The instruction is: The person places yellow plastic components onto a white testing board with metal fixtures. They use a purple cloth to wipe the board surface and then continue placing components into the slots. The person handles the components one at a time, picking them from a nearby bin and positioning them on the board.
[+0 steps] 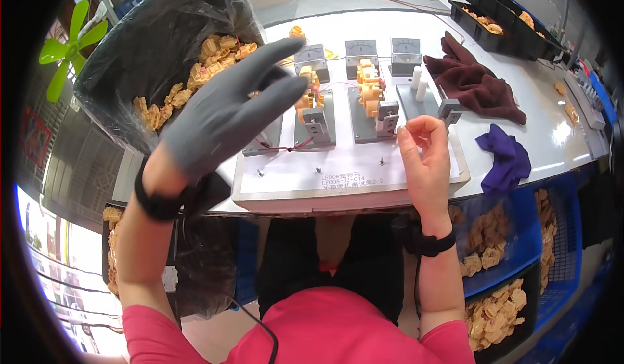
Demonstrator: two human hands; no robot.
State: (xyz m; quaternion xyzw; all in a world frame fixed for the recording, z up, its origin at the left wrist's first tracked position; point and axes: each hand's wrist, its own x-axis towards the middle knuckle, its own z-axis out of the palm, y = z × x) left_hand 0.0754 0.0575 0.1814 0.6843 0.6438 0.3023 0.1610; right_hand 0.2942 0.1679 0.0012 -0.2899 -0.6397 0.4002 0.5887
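Orange plastic parts (370,88) sit clamped upright in the middle stations of a white fixture board (351,169), each below a small grey dial meter (361,49), so a reading can be taken while the part stays fixed. The right station's white pegs (419,84) stand empty. The right hand (426,162), bare, hovers at that station's front edge with thumb and forefinger pinched together; whether anything sits between them cannot be told. The left hand (224,114), in a grey glove, is raised with fingers spread and holds nothing, just beside a black-lined bin (136,58) of more orange parts, kept within easy reach. A maroon cloth (478,81) and a purple cloth (507,156) lie to the right on the table.
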